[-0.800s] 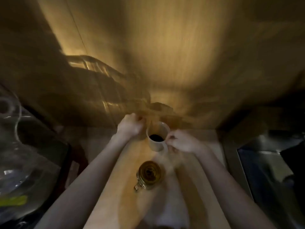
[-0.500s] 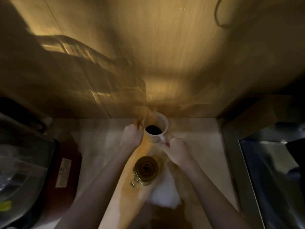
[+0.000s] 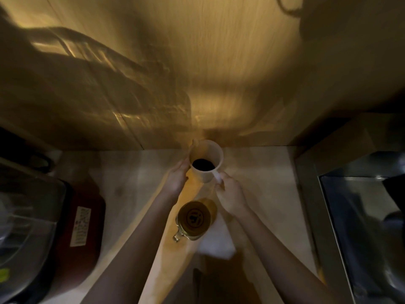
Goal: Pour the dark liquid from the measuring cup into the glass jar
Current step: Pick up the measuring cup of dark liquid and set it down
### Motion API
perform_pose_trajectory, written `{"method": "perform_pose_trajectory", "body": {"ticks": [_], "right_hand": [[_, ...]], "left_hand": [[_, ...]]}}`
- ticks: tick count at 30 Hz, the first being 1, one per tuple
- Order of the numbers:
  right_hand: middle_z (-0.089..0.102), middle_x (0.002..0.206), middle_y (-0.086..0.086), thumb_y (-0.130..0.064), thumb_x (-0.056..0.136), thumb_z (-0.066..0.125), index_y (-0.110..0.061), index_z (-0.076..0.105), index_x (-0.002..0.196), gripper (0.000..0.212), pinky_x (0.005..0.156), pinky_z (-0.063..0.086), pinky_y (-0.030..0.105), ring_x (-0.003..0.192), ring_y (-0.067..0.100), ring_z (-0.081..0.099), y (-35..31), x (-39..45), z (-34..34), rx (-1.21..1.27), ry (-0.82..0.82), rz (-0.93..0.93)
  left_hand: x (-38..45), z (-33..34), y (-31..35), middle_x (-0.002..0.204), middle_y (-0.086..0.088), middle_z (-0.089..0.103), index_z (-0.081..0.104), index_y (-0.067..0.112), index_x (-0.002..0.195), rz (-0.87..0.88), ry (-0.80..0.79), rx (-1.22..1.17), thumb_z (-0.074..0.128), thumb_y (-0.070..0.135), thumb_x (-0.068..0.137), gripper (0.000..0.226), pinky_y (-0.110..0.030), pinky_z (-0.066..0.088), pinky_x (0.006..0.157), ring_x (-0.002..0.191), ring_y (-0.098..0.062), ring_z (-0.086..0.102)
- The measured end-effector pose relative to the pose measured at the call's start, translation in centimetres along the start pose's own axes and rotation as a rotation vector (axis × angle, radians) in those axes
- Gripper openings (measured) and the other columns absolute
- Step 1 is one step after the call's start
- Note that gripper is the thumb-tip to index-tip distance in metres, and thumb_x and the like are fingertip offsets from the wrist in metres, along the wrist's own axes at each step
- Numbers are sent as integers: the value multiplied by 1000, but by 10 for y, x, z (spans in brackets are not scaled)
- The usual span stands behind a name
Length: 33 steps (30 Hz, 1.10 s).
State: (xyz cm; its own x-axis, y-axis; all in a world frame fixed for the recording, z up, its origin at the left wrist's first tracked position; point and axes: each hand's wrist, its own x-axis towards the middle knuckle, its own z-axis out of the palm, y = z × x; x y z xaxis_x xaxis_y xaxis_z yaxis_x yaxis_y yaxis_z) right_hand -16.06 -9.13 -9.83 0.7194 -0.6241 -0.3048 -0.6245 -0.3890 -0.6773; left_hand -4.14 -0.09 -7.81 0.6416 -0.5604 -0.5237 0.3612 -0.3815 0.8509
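Observation:
A white measuring cup (image 3: 209, 154) with dark liquid in its bottom is held upright near the back of the counter, its spout pointing away to the left. My right hand (image 3: 230, 193) grips its handle. My left hand (image 3: 176, 179) rests against the cup's left side. The glass jar (image 3: 194, 218) stands open on the counter just in front of the cup, between my forearms, with a metal clasp at its near left side. Its inside looks amber.
A dark red appliance (image 3: 81, 233) with a white label sits at the left, beside a clear plastic container (image 3: 24, 233). A steel sink (image 3: 363, 216) fills the right side. A wooden wall (image 3: 197, 73) rises behind the pale counter (image 3: 131, 178).
The view has steadied and dropped toward the counter. The cup stays upright in both hands behind the jar, now a little further from it.

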Motion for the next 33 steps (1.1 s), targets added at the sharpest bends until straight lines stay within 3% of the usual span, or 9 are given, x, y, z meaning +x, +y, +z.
{"method": "perform_pose_trajectory", "body": {"ticks": [2, 6, 11, 13, 16, 20, 23, 28, 33], "right_hand": [[66, 100, 7, -6, 94, 50, -7, 63, 109, 19, 72, 43, 22, 93, 16, 60, -2, 1, -4, 70, 37, 8], [65, 101, 7, -11, 95, 51, -6, 63, 107, 17, 79, 50, 29, 95, 17, 61, -8, -3, -17, 212, 32, -2], [60, 95, -7, -11, 95, 54, -7, 60, 113, 20, 66, 41, 8, 89, 6, 57, -14, -19, -37, 307, 59, -14], [63, 93, -4, -11, 94, 55, -10, 62, 108, 16, 70, 45, 13, 89, 9, 58, -13, -30, -46, 317, 76, -39], [68, 98, 6, -9, 92, 54, -11, 64, 102, 14, 83, 50, 31, 95, 18, 62, -10, -51, -56, 304, 160, -65], [65, 89, 6, -20, 95, 54, -12, 63, 90, 13, 68, 46, 24, 83, 15, 59, 1, -84, -59, 309, 270, -60], [65, 90, 7, -13, 92, 55, -8, 66, 91, 12, 73, 49, 30, 85, 17, 60, 17, -107, -58, 356, 310, -45], [68, 89, 10, 1, 83, 58, -12, 66, 74, 18, 84, 53, 40, 88, 23, 63, 50, -140, -46, 402, 387, 66], [69, 82, 8, 1, 82, 61, -17, 61, 63, 26, 83, 53, 48, 86, 26, 65, 83, -166, -25, 369, 375, 164]], "left_hand": [[-3, 1, 4, 144, -6, 43, 40, 19, 135, -7, -16, -34, 40, 36, 92, 46, -40, 33, 106, 134, -23, 38], [-13, 6, 14, 142, -6, 44, 37, 19, 138, 65, -3, -20, 42, 32, 92, 48, -34, 36, 99, 131, -23, 41], [-39, 18, 26, 123, -1, 49, 39, 15, 135, 185, 15, -19, 42, 26, 93, 44, -34, 38, 99, 115, -16, 46], [-50, 22, 28, 119, 1, 50, 39, 16, 135, 211, 13, -38, 43, 25, 92, 44, -34, 42, 95, 113, -15, 48], [-68, 32, 30, 121, 1, 51, 37, 17, 137, 243, 26, -40, 45, 26, 92, 46, -31, 44, 90, 114, -15, 49], [-96, 51, 19, 118, 5, 52, 40, 20, 134, 322, 54, -32, 48, 25, 90, 45, -30, 43, 94, 112, -12, 50], [-116, 64, -3, 120, 2, 57, 39, 22, 134, 378, 11, -60, 50, 23, 89, 46, -21, 46, 90, 114, -11, 54], [-143, 89, -40, 113, 4, 56, 39, 16, 132, 307, -19, -155, 50, 9, 88, 46, -3, 44, 77, 104, -5, 54], [-153, 98, -77, 111, 7, 55, 38, 10, 132, 259, -67, -135, 53, 6, 85, 50, -1, 41, 72, 86, 19, 55]]}}
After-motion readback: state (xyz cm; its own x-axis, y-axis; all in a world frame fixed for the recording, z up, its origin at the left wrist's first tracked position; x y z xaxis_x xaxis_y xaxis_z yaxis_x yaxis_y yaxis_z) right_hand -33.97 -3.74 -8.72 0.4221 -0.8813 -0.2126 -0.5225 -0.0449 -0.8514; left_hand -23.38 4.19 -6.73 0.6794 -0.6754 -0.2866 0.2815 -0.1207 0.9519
